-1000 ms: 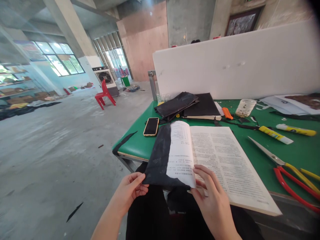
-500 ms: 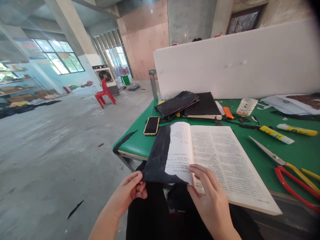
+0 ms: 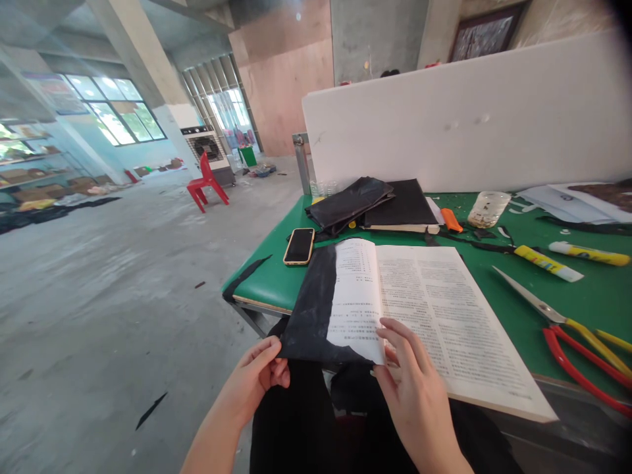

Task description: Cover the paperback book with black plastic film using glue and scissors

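Note:
An open book (image 3: 434,303) with printed pages lies at the front edge of the green table. Black covering material (image 3: 310,309) is folded over the left and lower edges of its left side. My left hand (image 3: 261,368) pinches the lower left corner of that black cover between thumb and fingers. Near the spine, my right hand (image 3: 415,382) grips the book's bottom edge, fingers on the page and thumb low at the edge. Part of the grip is hidden behind the fingers. A phone (image 3: 299,246) rests left of the book's top.
Scissors (image 3: 555,316) with red and yellow handles lie right of the book on the green table (image 3: 261,280). Beyond are glue sticks (image 3: 548,263), a clear plastic cup (image 3: 488,209), an orange object (image 3: 451,220) and black-covered books (image 3: 399,204). A white board (image 3: 444,131) stands behind.
My right hand has shifted very slightly along the book's lower edge, to the right. My left hand keeps its pinch on the cover corner. The view has tilted a little.

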A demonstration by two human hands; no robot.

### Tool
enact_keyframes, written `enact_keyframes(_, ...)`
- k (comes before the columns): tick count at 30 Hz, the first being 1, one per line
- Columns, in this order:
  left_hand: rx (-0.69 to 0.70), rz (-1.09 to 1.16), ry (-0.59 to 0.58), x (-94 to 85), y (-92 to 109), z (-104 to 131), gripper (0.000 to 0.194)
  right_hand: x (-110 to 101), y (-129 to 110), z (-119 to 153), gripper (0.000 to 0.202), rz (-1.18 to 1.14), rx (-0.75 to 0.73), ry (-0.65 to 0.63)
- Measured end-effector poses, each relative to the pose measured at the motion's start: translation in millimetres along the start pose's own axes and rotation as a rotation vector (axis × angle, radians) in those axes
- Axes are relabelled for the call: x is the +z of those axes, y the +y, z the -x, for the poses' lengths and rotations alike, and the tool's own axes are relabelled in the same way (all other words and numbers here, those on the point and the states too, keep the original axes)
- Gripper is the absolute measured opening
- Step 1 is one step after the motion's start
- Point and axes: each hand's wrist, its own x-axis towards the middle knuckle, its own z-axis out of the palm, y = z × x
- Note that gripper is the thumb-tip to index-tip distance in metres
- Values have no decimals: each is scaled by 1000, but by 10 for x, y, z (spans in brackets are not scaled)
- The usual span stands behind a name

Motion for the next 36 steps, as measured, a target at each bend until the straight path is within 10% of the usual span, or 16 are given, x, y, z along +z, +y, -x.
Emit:
enact_keyframes(10,29,8,5,-6,-24,2,31,8,-2,-6,34,54,11,-10)
enact_keyframes(19,31,-40,-49,-4,-16,19,29,-78,-111,-257,31,200,-290,-17)
enact_keyframes(36,52,54,45,36,-70,0,33,89,66,-69,57,275,-246,-54)
